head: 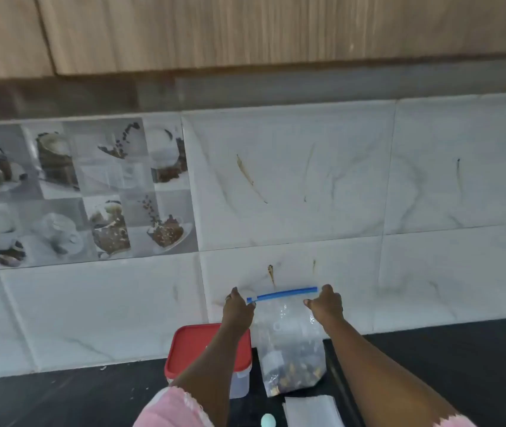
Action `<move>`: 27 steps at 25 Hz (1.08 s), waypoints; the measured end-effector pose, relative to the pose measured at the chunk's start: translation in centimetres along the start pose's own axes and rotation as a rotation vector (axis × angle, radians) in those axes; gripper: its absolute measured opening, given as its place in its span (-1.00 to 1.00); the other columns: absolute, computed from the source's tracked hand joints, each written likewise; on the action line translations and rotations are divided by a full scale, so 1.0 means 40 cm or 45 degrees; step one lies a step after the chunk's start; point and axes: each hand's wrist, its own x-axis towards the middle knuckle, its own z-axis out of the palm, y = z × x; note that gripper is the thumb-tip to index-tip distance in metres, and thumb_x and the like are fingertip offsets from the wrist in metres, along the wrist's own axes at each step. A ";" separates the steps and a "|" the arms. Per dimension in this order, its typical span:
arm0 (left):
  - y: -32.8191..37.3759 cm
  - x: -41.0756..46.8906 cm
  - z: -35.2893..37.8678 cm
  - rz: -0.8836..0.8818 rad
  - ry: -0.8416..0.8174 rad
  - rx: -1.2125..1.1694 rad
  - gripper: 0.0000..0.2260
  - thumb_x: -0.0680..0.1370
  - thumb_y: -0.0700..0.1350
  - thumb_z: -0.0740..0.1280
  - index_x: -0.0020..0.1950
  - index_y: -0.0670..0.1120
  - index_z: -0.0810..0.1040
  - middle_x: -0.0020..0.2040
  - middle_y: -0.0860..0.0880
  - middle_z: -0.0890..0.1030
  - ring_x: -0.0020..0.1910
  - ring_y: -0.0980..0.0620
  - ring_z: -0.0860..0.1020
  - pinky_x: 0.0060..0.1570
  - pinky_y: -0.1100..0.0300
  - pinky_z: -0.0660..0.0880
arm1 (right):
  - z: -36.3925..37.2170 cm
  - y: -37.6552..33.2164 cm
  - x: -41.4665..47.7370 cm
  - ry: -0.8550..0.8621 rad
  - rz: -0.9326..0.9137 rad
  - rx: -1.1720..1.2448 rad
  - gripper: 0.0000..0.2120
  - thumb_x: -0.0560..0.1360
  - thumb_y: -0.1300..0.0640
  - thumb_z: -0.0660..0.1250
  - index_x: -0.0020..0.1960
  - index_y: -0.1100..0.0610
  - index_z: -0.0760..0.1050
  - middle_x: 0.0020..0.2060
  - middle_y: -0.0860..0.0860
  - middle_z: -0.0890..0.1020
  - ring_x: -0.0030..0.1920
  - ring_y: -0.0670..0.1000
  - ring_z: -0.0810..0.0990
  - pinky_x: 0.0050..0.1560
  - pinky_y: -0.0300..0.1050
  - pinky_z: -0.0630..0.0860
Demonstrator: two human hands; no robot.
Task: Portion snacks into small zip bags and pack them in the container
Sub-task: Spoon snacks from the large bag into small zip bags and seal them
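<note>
Holding a snack bag [288, 349] up, lower centre.
Pinching its blue zip strip [282, 294] with left hand [237, 306] and right hand [325, 305]; likely pulling it open next, for filling small bags [310, 411] at bottom edge; container [190, 349] lower left.

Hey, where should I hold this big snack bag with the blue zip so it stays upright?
Pinch both ends of the blue zip strip, one hand from each side, as the left hand and right hand do. The snacks sit low in the snack bag, so its limp top needs support.
</note>
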 end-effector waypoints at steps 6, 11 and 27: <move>-0.044 0.051 0.069 -0.110 0.129 -0.415 -0.77 0.57 -0.23 0.26 0.22 -0.17 0.51 0.04 -0.18 0.60 -0.07 -0.04 0.54 -0.20 0.24 0.44 | 0.065 0.086 0.075 -0.069 0.148 0.540 -0.57 0.55 0.13 0.30 0.37 0.24 0.33 0.30 0.18 0.45 0.27 0.20 0.45 0.23 0.00 0.39; -0.010 -0.006 0.043 -0.089 0.194 -0.679 -0.79 0.51 -0.39 0.21 -0.06 -0.14 0.57 -0.28 -0.07 0.62 -0.31 0.04 0.56 -0.30 0.26 0.44 | 0.021 0.085 0.062 0.029 0.100 0.824 -0.77 0.46 0.43 0.27 -0.27 0.16 0.38 -0.26 0.10 0.53 -0.11 0.10 0.50 -0.10 -0.09 0.39; -0.166 -0.428 -0.251 0.020 0.591 -0.857 -0.73 0.52 -0.37 0.27 -0.26 -0.05 0.55 -0.26 -0.17 0.62 -0.28 -0.04 0.59 -0.22 0.16 0.58 | -0.003 -0.075 -0.397 -0.456 -0.309 0.602 -0.89 0.55 0.30 0.22 -0.11 0.14 0.42 -0.24 0.08 0.58 -0.24 0.01 0.60 -0.10 -0.07 0.50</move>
